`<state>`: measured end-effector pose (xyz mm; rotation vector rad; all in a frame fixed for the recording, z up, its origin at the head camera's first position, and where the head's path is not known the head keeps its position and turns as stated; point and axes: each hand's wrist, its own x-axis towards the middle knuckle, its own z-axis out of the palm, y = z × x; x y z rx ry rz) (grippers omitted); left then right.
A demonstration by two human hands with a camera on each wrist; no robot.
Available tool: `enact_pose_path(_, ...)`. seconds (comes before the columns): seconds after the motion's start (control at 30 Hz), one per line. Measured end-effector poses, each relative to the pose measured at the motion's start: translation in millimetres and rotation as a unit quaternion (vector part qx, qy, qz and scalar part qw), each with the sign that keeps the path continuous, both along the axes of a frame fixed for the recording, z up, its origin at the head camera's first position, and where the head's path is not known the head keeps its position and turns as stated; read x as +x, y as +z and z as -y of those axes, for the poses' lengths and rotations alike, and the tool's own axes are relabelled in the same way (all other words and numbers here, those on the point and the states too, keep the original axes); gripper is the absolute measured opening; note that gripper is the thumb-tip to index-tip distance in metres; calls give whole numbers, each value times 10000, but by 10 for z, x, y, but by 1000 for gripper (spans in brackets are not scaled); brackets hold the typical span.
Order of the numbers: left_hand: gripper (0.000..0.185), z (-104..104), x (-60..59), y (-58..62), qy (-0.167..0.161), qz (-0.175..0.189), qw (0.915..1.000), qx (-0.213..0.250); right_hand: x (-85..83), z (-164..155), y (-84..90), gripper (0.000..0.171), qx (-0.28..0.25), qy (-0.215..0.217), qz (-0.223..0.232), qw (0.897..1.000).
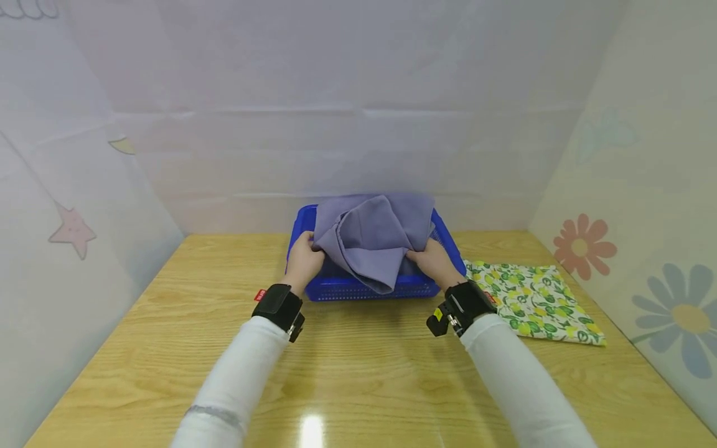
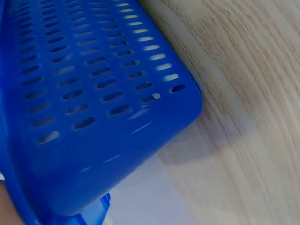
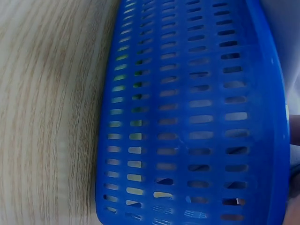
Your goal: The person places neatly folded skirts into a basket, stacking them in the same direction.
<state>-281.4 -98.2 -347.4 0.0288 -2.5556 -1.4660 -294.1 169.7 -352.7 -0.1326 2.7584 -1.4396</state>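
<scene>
A grey-purple cloth (image 1: 372, 227) lies bunched in a blue plastic basket (image 1: 372, 292), with one corner draped over the front rim. My left hand (image 1: 304, 261) holds the cloth's left edge with thumb and fingers, over the basket's front left side. On the other side, my right hand (image 1: 434, 261) pinches the cloth near the right rim. In the left wrist view the slotted basket wall (image 2: 112, 140) fills most of the picture. The right wrist view shows another slotted basket wall (image 3: 183, 108), with only a sliver of the hand at the right edge. The fingertips are partly hidden by cloth.
A folded cloth with a lemon print (image 1: 540, 305) lies on the wooden table (image 1: 370, 379) to the right of the basket. Pale sheets with printed flowers and a star hang behind and on both sides. The basket stands near the back sheet (image 1: 358, 155).
</scene>
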Motion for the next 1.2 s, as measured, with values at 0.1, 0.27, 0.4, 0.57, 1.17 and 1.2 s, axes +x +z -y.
enact_pose_path(0.1,45,-29,-10,8,-31,74,10000,41,-10,6,-11,42,372,-139,-60,9992)
enact_pose_path(0.27,46,-68,-22,14,-213,342,9989,-237,0,38,-8,44,1445,-352,-107,9888)
enact_pose_path(0.4,50,-71,-36,20,-476,671,9943,-676,26,71,17,40,1995,-341,-59,9793)
enact_pose_path(0.57,56,-59,-49,25,-800,952,9858,-1129,68,100,53,42,2150,-228,-80,9763)
enact_pose_path(1.17,48,-130,43,-29,-694,627,9758,-1978,111,129,-3,54,2359,-675,-459,9683)
enact_pose_path(1.2,44,-143,50,-35,-636,390,9752,-2082,115,133,-15,51,2325,-726,-613,9680)
